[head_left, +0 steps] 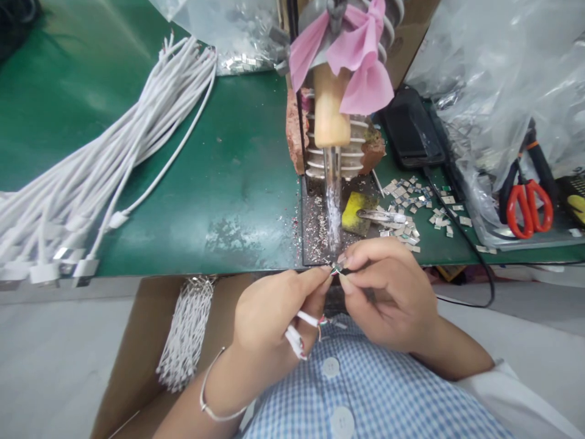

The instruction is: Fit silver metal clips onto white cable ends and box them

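Note:
My left hand (281, 311) is closed around several white cables (307, 318), whose stripped ends with thin coloured wires stick out below the fingers. Its thumb and forefinger pinch fine wires at the front edge of the table. Close against it, my right hand (388, 286) pinches a small circuit board (337, 268) between thumb and fingers, touching those wires. Just beyond the fingertips points the tip of a soldering iron (333, 207), mounted with its wooden handle upward and a pink cloth tied above. Whether the wires are joined to the board is too small to tell.
A bundle of white USB cables (150, 116) lies on the green table (237, 158) at left. Right of the iron are a yellow sponge (358, 212), tweezers (381, 216), scattered small boards (406, 195), a phone (411, 128) and red-handled scissors (530, 207). Below stands a cardboard box (137, 341) holding more cables.

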{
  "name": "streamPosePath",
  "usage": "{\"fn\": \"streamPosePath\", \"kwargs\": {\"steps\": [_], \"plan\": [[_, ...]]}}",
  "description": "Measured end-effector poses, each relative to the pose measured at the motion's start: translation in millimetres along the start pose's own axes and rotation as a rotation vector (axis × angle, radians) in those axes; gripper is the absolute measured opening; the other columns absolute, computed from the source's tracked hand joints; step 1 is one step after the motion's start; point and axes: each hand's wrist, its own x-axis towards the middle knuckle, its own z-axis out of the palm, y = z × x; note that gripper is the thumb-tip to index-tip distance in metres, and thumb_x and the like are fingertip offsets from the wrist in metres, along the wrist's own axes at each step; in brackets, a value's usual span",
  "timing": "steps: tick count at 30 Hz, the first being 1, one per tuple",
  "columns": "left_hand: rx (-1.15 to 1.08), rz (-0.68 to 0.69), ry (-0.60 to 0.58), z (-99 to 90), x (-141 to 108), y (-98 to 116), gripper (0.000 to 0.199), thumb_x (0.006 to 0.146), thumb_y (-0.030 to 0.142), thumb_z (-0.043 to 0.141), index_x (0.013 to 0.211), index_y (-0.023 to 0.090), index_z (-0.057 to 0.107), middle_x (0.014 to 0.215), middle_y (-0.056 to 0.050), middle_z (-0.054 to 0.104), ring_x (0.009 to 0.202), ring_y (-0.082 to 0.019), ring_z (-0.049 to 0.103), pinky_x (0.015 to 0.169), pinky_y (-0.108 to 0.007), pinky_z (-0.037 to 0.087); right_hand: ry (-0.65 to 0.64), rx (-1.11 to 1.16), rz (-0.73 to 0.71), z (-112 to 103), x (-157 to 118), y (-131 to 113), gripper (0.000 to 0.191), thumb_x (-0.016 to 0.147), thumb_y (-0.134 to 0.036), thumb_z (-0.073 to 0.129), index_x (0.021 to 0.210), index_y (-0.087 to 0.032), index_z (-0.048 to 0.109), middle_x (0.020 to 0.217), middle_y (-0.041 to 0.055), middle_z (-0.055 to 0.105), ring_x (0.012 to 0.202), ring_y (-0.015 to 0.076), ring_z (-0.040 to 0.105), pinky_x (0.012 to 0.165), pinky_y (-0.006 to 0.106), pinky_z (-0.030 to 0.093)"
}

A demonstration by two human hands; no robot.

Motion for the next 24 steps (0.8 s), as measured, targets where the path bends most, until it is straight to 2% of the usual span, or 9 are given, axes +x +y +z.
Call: {"fn": "streamPosePath", "kwargs": {"steps": [6, 11, 20, 24], "plan": [[-0.058, -0.032, 0.010, 0.9, -0.2, -2.0, 0.014, 0.082, 0.010, 0.067, 0.095, 0.017, 0.063, 0.069, 0.003, 0.071, 0.055, -0.010, 0.064, 0.057, -0.021, 0.050, 0.001, -0.020, 0.001, 0.9, 2.5, 1.7, 0.019, 0.076, -0.001, 0.057, 0.082, -0.019, 0.053, 0.090, 0.0034, 0.057, 0.085, 0.0146, 0.062, 0.073, 0.029, 0.056], [-0.089, -0.007, 0.038, -0.1, 5.3, -0.8, 0.014, 0.081, 0.010, 0.067, 0.092, 0.017, 0.063, 0.059, 0.005, 0.065, 0.047, -0.009, 0.059, 0.050, -0.020, 0.047, 0.014, -0.044, -0.002, 0.5, 5.1, 1.4, 0.020, 0.078, -0.003, 0.057, 0.083, -0.021, 0.053, 0.090, 0.0030, 0.058, 0.084, 0.0161, 0.062, 0.071, 0.032, 0.057], [-0.066, -0.043, 0.037, -2.5, 4.5, 2.6, 0.014, 0.083, 0.010, 0.064, 0.093, 0.020, 0.064, 0.059, 0.005, 0.066, 0.044, -0.009, 0.055, 0.047, -0.021, 0.047, 0.029, -0.054, -0.009, -0.2, 5.5, 0.1, 0.020, 0.077, -0.003, 0.056, 0.083, -0.022, 0.054, 0.090, 0.0033, 0.058, 0.083, 0.0172, 0.062, 0.071, 0.034, 0.057], [-0.075, -0.029, 0.021, -3.6, 3.5, 0.1, 0.018, 0.080, 0.005, 0.064, 0.093, 0.017, 0.064, 0.056, 0.006, 0.063, 0.043, -0.008, 0.052, 0.048, -0.021, 0.046, 0.018, -0.044, 0.000, 0.0, 4.8, -0.6, 0.021, 0.077, -0.002, 0.056, 0.083, -0.022, 0.054, 0.091, 0.0028, 0.058, 0.084, 0.0167, 0.062, 0.072, 0.034, 0.057]]}}
